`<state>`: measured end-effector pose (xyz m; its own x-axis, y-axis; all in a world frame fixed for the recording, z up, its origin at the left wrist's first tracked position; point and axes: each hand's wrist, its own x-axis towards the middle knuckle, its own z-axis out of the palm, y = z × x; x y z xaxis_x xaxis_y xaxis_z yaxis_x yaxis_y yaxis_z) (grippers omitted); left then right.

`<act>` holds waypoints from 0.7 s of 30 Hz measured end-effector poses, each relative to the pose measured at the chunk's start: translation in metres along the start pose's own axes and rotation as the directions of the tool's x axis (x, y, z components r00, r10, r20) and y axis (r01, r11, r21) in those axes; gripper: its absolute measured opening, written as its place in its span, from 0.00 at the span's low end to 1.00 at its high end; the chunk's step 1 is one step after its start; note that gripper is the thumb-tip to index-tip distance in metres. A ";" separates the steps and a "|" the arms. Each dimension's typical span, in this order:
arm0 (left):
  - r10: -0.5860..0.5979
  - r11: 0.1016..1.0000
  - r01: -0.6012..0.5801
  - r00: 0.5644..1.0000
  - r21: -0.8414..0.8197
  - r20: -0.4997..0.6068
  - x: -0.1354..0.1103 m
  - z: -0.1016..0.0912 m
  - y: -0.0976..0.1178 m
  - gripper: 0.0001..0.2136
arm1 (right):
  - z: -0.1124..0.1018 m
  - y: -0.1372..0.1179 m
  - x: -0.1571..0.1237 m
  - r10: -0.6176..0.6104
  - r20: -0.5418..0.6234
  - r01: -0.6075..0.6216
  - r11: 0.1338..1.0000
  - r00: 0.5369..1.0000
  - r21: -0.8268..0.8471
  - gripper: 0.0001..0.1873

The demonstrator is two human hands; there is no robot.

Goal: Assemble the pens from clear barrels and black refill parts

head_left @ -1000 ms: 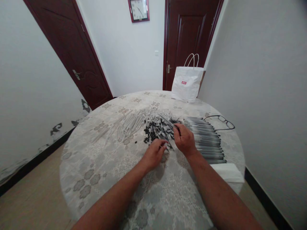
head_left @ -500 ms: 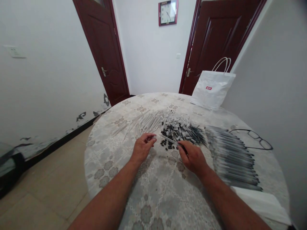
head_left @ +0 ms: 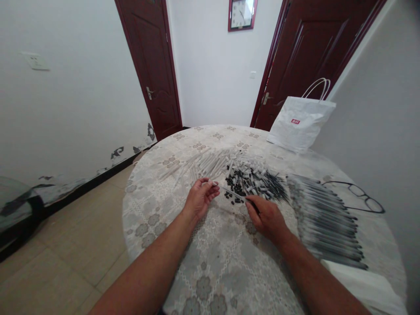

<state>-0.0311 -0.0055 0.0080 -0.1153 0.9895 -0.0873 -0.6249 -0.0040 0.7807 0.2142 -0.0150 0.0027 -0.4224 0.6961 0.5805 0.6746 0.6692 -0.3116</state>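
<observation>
Between the thumb and finger of my left hand is a small whitish pen cap. My right hand grips a slim pen by its dark end, the pale end pointing left. The pen's left end reaches the fingertips of my left hand; whether it sits inside the cap is too small to tell. Just beyond my hands lie loose black plugs, a heap of whitish caps, dark thin refills and pale pen barrels.
A row of assembled pens lies at the right of the round table, near eyeglasses. A white paper bag stands at the back right. White folded material lies at the right front edge of the patterned tablecloth.
The pen's end and my left fingertips have come together, where a gap showed before. My left hand's lower fingers have spread. The whole view has shifted slightly.
</observation>
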 end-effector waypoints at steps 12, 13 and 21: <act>-0.019 0.998 0.017 0.999 0.053 0.038 0.000 0.002 -0.006 0.17 | 0.001 0.000 0.001 0.005 0.034 -0.005 1.000 0.999 -0.003 0.13; -0.020 0.997 0.017 0.999 0.072 0.036 0.000 0.002 -0.006 0.17 | 0.001 -0.001 0.001 0.004 0.034 -0.003 1.000 0.999 -0.006 0.13; 0.002 0.969 -0.011 0.999 0.247 0.038 -0.004 0.005 -0.008 0.16 | 0.002 0.000 0.002 -0.039 0.048 0.041 0.999 0.998 -0.032 0.13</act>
<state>-0.0216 -0.0084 0.0049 -0.0866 0.9943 -0.0623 -0.4139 0.0210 0.9101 0.2119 -0.0135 0.0025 -0.4772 0.6812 0.5552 0.6762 0.6881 -0.2632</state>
